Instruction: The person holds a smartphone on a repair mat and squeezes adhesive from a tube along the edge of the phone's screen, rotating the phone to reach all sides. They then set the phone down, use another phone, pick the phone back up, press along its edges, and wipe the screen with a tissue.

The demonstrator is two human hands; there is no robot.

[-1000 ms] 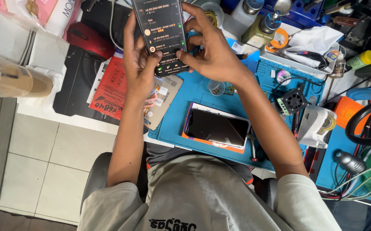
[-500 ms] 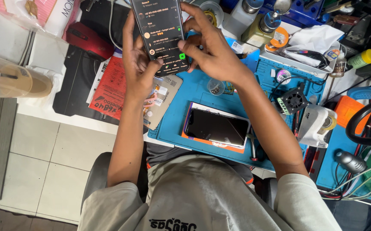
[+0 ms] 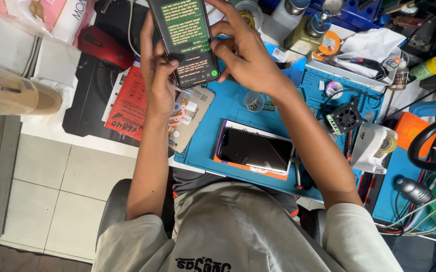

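A black smartphone (image 3: 185, 38) with a lit screen of green message bubbles is held up over the workbench. My left hand (image 3: 158, 80) grips its left edge and lower corner, thumb on the screen near the bottom. My right hand (image 3: 245, 58) holds the right edge, thumb touching the lower right of the screen. Below the hands, a second dark phone (image 3: 254, 149) lies face up on an orange-edged box on the blue work mat (image 3: 213, 136).
An opened phone back with exposed parts (image 3: 190, 118) lies at the mat's left edge beside a red booklet (image 3: 130, 103). A small clear cup of screws (image 3: 253, 101), a black fan (image 3: 347, 118), bottles (image 3: 308, 27), a white cloth (image 3: 374, 43) and cables crowd the right. A tape roll (image 3: 6, 93) is at left.
The phone screen changed from a dark list with orange icons to a green chat view. Both hands stayed in much the same hold on the phone.
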